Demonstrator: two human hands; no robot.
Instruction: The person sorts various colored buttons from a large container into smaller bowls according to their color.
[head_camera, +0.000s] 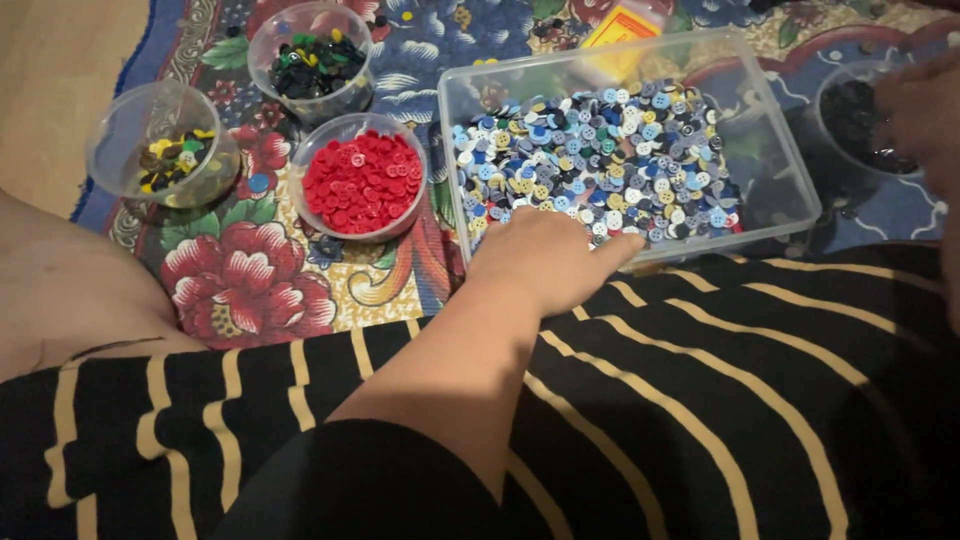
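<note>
Buttons (600, 150) fill the clear tray (790, 180); left hand (545, 260) rests on its near rim, fingers together.

A clear rectangular tub (770, 150) holds buttons (600, 160) in blue, white, yellow and grey. A clear round bowl (345, 130) holds red buttons (362, 182). Another clear bowl (265, 40) holds dark green and black buttons (318, 65); a third (120, 125) holds yellow, black and green ones (172, 162). The cloth (250, 280) underneath shows red flowers on blue and cream. A garment (700, 400) is black with tan stripes. A bowl (835, 100) at the right edge seems to hold black pieces.
</note>
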